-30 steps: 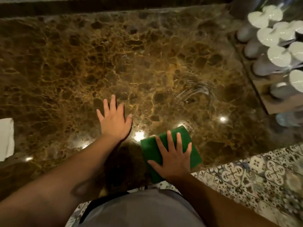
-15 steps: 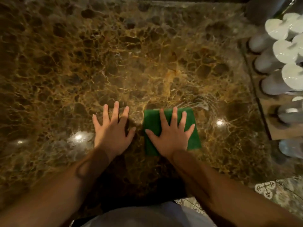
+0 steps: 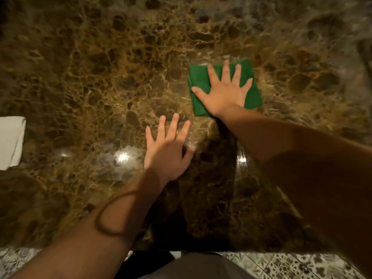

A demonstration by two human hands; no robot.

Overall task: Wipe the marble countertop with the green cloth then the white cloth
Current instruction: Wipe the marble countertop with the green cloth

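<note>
Two hands: right hand [image 3: 225, 93] flat on one green cloth [image 3: 201, 77]; one white cloth [image 3: 11, 141] apart.

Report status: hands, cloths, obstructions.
Right hand flat on green cloth. Left hand open, bare on marble countertop. White cloth untouched, far left. Nothing obstructing.
</note>
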